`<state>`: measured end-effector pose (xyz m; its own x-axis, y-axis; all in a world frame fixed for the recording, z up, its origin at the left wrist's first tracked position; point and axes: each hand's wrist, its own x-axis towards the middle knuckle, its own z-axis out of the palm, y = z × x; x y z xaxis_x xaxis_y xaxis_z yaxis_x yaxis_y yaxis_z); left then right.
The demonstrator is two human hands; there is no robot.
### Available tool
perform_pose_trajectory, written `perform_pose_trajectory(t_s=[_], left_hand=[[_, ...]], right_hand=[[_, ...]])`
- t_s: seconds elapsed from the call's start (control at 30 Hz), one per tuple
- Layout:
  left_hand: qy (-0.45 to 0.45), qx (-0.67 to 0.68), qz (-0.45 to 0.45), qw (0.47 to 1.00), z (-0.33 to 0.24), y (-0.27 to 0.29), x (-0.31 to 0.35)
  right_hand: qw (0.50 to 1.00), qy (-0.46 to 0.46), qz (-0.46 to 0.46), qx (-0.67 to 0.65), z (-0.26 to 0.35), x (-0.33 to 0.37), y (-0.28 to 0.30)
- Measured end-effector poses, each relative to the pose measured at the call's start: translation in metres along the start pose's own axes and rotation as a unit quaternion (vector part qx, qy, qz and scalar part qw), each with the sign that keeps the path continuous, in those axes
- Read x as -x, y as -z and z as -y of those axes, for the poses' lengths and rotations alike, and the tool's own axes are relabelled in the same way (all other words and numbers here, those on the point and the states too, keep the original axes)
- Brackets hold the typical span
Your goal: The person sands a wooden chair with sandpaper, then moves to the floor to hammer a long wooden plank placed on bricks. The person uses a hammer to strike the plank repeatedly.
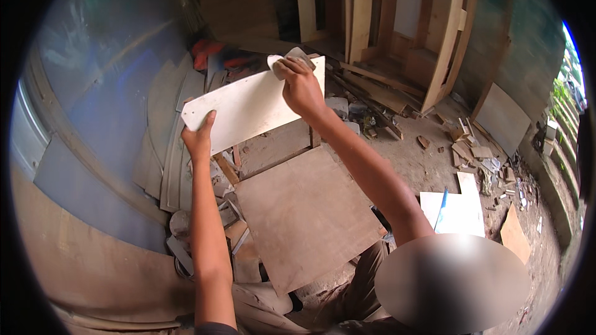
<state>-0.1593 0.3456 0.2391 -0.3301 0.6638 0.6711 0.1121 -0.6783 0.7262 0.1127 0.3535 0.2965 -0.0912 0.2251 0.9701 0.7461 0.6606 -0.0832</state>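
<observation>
A long white board [248, 107] with small holes near its ends is held up in front of me, tilted with its right end higher. My left hand [198, 141] grips its left end, thumb on the face and fingers behind. My right hand [302, 87] is closed on a folded sheet [303, 56], grey-brown with a pale side, that looks like sandpaper. It presses this sheet at the board's upper edge near the right end. Below both arms lies a square brown wooden panel [304, 211], in front of my knees.
Wooden frames [372, 25] stand at the back right. Offcuts [469, 149] and scraps litter the ground to the right, near a white panel with a blue-handled tool [442, 208]. Sheets lean against the wall [108, 111] at left. A blurred oval covers the lower right.
</observation>
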Motion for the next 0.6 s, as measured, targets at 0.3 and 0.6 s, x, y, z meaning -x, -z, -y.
perform_pose_trajectory(t_s=[0.3,0.6], left_hand=[[-0.131,-0.135,0.066,0.980,0.025,0.016,-0.008],[0.217,0.141,-0.029,0.965,0.065,0.093,0.095]], right_hand=[[0.982,0.130,0.047,-0.130,0.145,-0.004,-0.090],[0.901,0.374,0.199,0.095,0.160,0.003,-0.103]])
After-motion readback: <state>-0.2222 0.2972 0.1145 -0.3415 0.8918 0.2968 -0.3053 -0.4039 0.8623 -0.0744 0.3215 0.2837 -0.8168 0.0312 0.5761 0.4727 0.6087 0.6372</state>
